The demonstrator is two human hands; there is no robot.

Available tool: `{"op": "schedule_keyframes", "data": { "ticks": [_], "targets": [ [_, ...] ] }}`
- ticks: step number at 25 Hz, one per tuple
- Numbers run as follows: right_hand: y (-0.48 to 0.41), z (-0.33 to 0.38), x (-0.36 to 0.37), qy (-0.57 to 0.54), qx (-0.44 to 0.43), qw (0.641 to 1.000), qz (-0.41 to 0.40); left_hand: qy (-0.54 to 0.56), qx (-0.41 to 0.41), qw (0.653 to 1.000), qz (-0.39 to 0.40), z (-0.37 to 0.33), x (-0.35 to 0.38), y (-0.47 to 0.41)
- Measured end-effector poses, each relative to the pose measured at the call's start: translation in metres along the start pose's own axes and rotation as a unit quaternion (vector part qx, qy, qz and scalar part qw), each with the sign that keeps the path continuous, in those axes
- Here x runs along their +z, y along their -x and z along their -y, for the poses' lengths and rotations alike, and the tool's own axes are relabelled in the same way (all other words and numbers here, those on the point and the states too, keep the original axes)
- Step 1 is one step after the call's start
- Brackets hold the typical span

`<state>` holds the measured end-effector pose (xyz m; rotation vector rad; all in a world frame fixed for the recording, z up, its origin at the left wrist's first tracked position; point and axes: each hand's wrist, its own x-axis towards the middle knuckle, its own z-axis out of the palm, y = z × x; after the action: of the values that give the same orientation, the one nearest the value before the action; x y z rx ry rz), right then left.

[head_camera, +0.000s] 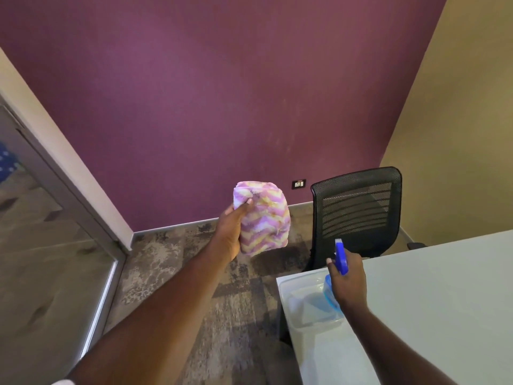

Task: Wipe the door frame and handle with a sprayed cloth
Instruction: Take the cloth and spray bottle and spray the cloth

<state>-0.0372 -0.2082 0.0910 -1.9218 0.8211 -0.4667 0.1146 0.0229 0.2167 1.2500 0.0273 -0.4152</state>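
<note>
Wiping looks not yet begun. The left hand (230, 232) holds the folded pink-and-yellow cloth (262, 218) up over the carpet, fingers (244, 204) wrapped around it. The right hand (348, 282) grips the blue spray bottle (340, 259) above the desk (430, 301), fingers closed round its neck, nozzle facing the cloth. Spraying seems the step in hand; the door frame (80, 207) stands well apart at left, its handle out of view.
</note>
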Motion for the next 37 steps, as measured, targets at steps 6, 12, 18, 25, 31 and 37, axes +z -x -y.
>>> {"op": "schedule_keyframes", "data": {
  "ticks": [6,12,18,25,31,37],
  "targets": [
    [0.01,0.081,-0.034,0.003,-0.198,0.98,0.02,0.006,0.073,0.997,0.027,-0.092,0.018,0.023],
    [0.039,0.205,-0.068,-0.085,-0.334,0.938,0.039,0.005,0.164,0.984,0.065,-0.182,0.037,0.048],
    [0.084,0.324,-0.092,-0.204,-0.416,0.886,0.006,0.006,0.236,0.968,0.089,-0.257,0.04,0.071],
    [0.117,0.422,-0.104,-0.065,-0.418,0.906,0.009,0.013,0.263,0.958,0.118,-0.311,0.039,0.097],
    [0.122,0.456,-0.108,-0.044,-0.408,0.912,-0.011,0.004,0.283,0.949,0.141,-0.324,0.036,0.103],
    [0.123,0.464,-0.116,-0.048,-0.424,0.904,-0.007,0.002,0.296,0.946,0.136,-0.332,0.026,0.105]
  ]
}}
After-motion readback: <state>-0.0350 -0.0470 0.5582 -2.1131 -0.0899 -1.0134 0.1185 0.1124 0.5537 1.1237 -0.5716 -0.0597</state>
